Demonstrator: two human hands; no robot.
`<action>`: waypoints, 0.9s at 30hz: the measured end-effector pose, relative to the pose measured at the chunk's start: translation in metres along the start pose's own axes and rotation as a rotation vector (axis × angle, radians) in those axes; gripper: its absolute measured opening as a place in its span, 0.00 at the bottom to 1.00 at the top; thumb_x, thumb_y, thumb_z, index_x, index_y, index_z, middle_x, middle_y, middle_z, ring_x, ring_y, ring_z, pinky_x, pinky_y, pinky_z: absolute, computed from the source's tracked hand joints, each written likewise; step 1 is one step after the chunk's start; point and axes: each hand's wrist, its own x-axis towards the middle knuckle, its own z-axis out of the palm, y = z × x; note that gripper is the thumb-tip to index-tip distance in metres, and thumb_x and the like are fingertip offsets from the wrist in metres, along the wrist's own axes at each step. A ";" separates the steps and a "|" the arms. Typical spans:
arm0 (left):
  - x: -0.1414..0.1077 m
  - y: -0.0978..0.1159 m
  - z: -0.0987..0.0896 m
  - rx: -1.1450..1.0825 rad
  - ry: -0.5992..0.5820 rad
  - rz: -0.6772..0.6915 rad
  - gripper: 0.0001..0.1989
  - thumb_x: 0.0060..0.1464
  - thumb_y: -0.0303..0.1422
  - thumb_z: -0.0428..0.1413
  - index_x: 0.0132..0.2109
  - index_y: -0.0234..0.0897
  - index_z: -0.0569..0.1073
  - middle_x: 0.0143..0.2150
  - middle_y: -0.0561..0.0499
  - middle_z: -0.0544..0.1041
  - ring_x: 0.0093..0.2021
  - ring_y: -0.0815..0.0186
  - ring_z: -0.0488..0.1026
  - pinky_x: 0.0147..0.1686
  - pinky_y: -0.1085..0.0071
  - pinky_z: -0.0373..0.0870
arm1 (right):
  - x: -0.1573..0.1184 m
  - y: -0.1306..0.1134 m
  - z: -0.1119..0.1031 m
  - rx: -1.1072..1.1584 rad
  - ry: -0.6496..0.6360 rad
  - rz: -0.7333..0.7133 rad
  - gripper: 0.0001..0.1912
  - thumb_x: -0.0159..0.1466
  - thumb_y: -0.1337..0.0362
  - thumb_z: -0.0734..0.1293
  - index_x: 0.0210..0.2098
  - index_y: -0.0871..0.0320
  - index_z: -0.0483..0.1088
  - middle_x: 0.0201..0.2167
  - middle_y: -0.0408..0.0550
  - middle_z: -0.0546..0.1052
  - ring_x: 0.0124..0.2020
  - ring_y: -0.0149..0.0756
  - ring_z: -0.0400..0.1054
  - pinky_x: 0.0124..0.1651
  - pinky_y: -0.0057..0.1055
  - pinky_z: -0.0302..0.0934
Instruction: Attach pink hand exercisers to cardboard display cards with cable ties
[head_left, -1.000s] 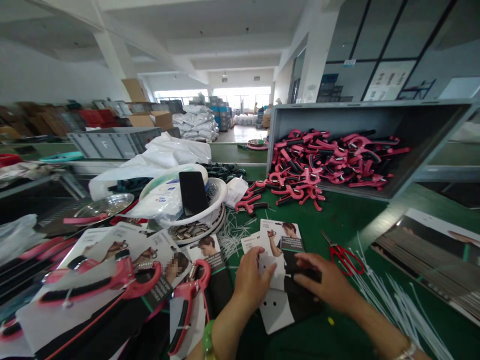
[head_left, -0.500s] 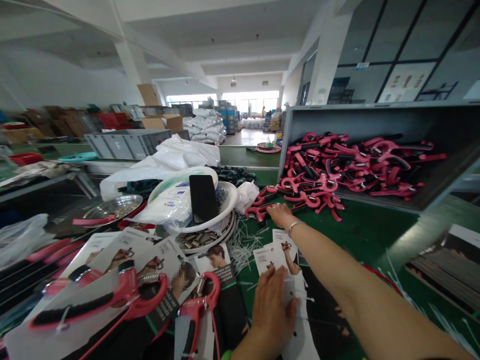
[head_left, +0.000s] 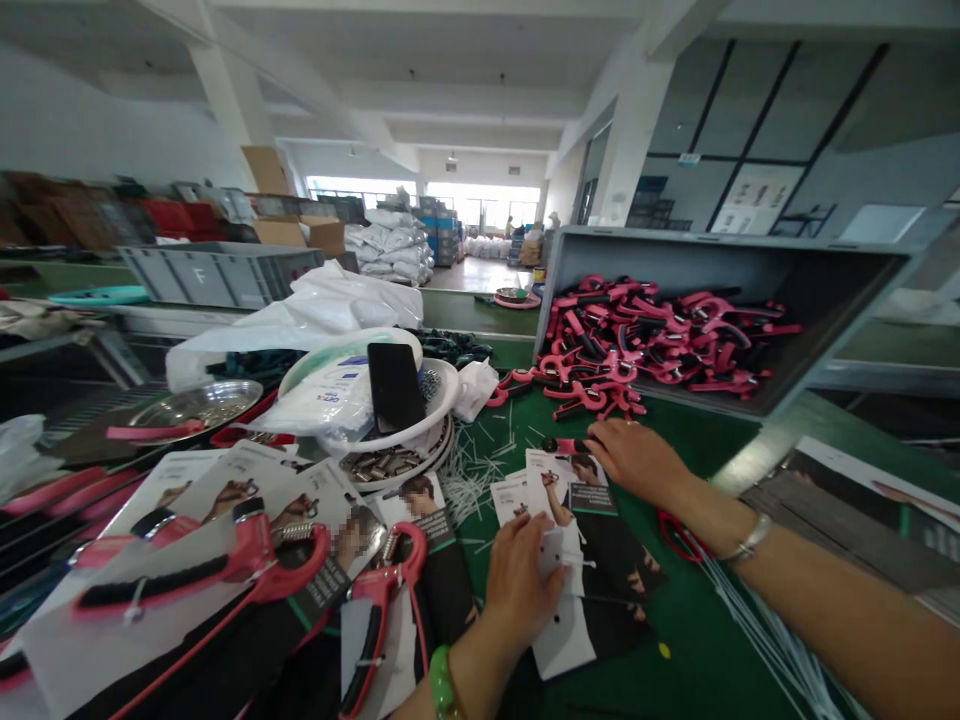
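Observation:
My right hand (head_left: 637, 458) is closed on a pink and black hand grip strengthener (head_left: 566, 445), whose far end sticks out past the fingers above the printed cards. Much of it is hidden by the hand. My left hand (head_left: 521, 575) lies with fingers spread on the left part of a printed backing card (head_left: 611, 540). A white cable tie (head_left: 574, 560) pokes up through that card beside my thumb. To the left, more cards carry pink grip strengtheners (head_left: 259, 560) fastened with ties.
A grey crate (head_left: 840, 300) tipped on its side spills pink grip strengtheners (head_left: 645, 335). Left of it stand a white bowl (head_left: 442, 410) with a phone (head_left: 395, 388) and a steel dish (head_left: 240, 395). Loose cable ties (head_left: 472, 465) lie mid-table, a tie bundle (head_left: 757, 610) at right.
My right hand has come back from the pile toward the cards, bringing a grip strengthener. My left hand stays on the card. The view has shifted slightly right.

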 end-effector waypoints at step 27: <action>0.026 0.035 -0.026 0.146 0.096 -0.002 0.21 0.51 0.35 0.52 0.53 0.40 0.69 0.57 0.46 0.69 0.57 0.56 0.63 0.56 0.60 0.59 | -0.081 -0.033 0.041 0.409 -0.096 0.068 0.15 0.59 0.64 0.64 0.45 0.54 0.73 0.41 0.51 0.75 0.43 0.42 0.68 0.43 0.34 0.62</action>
